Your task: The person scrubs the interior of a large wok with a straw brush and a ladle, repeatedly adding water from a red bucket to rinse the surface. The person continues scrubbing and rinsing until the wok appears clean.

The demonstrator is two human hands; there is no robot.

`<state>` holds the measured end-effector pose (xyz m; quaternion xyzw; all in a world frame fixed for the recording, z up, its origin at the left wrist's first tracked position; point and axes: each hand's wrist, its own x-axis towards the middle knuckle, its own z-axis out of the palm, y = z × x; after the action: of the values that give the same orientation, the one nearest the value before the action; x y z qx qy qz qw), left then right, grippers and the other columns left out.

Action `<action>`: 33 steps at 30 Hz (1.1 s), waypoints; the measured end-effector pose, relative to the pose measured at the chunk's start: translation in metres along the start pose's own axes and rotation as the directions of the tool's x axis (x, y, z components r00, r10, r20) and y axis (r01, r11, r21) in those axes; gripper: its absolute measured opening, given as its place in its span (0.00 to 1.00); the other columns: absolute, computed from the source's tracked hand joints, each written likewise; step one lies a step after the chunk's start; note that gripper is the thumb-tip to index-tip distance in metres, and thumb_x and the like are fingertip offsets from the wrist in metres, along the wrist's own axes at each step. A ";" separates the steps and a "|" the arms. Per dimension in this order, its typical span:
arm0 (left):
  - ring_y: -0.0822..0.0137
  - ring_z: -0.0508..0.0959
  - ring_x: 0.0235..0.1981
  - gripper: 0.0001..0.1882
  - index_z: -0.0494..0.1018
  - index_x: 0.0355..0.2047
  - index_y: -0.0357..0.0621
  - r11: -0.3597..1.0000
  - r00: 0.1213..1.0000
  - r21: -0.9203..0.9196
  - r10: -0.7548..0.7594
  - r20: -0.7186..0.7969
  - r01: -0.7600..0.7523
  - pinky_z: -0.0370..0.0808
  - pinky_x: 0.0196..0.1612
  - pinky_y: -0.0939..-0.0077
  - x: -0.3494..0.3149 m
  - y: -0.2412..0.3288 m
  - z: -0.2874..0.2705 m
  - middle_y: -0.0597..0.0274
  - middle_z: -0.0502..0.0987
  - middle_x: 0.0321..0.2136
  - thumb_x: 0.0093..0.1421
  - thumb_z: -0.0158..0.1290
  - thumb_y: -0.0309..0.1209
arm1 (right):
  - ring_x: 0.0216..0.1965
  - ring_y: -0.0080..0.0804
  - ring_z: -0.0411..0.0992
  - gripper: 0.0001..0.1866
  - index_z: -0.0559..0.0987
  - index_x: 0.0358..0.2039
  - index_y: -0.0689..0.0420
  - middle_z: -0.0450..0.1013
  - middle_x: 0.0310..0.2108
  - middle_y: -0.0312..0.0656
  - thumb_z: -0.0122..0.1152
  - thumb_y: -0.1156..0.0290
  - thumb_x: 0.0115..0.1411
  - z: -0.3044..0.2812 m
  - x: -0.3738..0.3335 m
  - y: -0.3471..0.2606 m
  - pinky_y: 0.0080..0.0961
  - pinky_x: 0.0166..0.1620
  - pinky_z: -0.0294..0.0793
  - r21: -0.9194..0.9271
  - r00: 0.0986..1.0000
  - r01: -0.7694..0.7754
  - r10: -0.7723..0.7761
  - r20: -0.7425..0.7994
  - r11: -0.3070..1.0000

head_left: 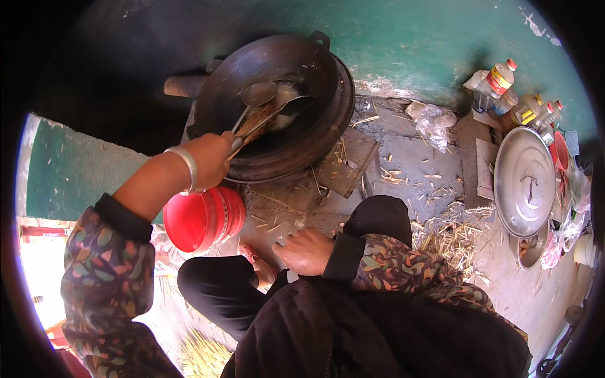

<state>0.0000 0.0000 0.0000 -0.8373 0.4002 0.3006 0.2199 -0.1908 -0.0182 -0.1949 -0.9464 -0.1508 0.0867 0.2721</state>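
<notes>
At the upper left a large dark wok (268,53) sits tilted on a stove, with some cloudy liquid at its bottom. My left hand (211,162), a silver bangle at its wrist, reaches over the near rim. Its fingers are closed around several long handles. They belong to a metal ladle (258,94), a metal turner (295,101) and what looks like a straw brush (254,124), whose heads are down inside the wok. My right hand (307,251) rests by my knee with fingers loosely extended, and nothing shows in it.
A red bucket (195,222) stands below the wok. On the right are a round metal lid (525,183), several bottles (495,87) and a metal bowl (529,249). Crumpled clear plastic (432,122) lies by the green wall; straw (450,246) litters the floor.
</notes>
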 end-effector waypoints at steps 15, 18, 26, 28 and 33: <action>0.52 0.77 0.16 0.17 0.57 0.47 0.33 0.979 0.993 -0.188 0.059 -0.104 -0.078 0.76 0.21 0.59 0.028 -0.009 0.031 0.42 0.74 0.19 0.57 0.43 0.24 | 0.34 0.40 0.77 0.11 0.76 0.33 0.58 0.77 0.30 0.46 0.50 0.66 0.55 -0.003 -0.002 -0.003 0.37 0.34 0.75 -0.028 0.997 -0.019 0.021 0.071 0.999; 0.50 0.78 0.18 0.22 0.56 0.51 0.32 0.989 0.990 -0.101 0.096 -0.102 -0.106 0.75 0.25 0.57 -0.003 -0.018 0.044 0.40 0.75 0.20 0.57 0.44 0.24 | 0.32 0.41 0.77 0.12 0.75 0.36 0.58 0.76 0.29 0.45 0.50 0.67 0.55 0.004 -0.002 -0.003 0.38 0.32 0.74 -0.044 0.999 0.014 -0.012 0.032 0.999; 0.42 0.78 0.27 0.22 0.58 0.49 0.32 0.985 0.970 -0.015 0.166 -0.176 -0.171 0.75 0.33 0.55 0.003 -0.020 0.049 0.35 0.75 0.27 0.56 0.47 0.26 | 0.27 0.42 0.75 0.16 0.73 0.42 0.58 0.74 0.23 0.44 0.51 0.67 0.54 0.016 -0.005 0.005 0.39 0.29 0.71 -0.075 0.998 0.045 -0.048 -0.045 0.996; 0.40 0.77 0.31 0.21 0.59 0.49 0.32 0.982 0.980 -0.140 0.098 -0.173 -0.123 0.74 0.36 0.54 0.029 -0.006 0.036 0.35 0.75 0.28 0.56 0.48 0.26 | 0.27 0.42 0.75 0.14 0.73 0.41 0.58 0.74 0.22 0.43 0.51 0.66 0.55 0.022 0.000 0.009 0.39 0.28 0.71 -0.112 0.999 0.006 -0.010 -0.032 0.994; 0.38 0.76 0.34 0.17 0.61 0.45 0.32 0.977 0.935 -0.140 0.106 -0.339 -0.162 0.74 0.38 0.53 0.062 -0.024 0.074 0.36 0.76 0.31 0.56 0.48 0.27 | 0.28 0.44 0.75 0.13 0.74 0.38 0.57 0.74 0.23 0.44 0.51 0.65 0.55 0.031 0.018 0.013 0.40 0.29 0.71 -0.119 1.000 0.017 -0.018 -0.005 0.993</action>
<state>0.0260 0.0256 -0.0930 -0.8617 0.4613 0.2030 0.0587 -0.1786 -0.0074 -0.2292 -0.9598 -0.1632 0.0723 0.2164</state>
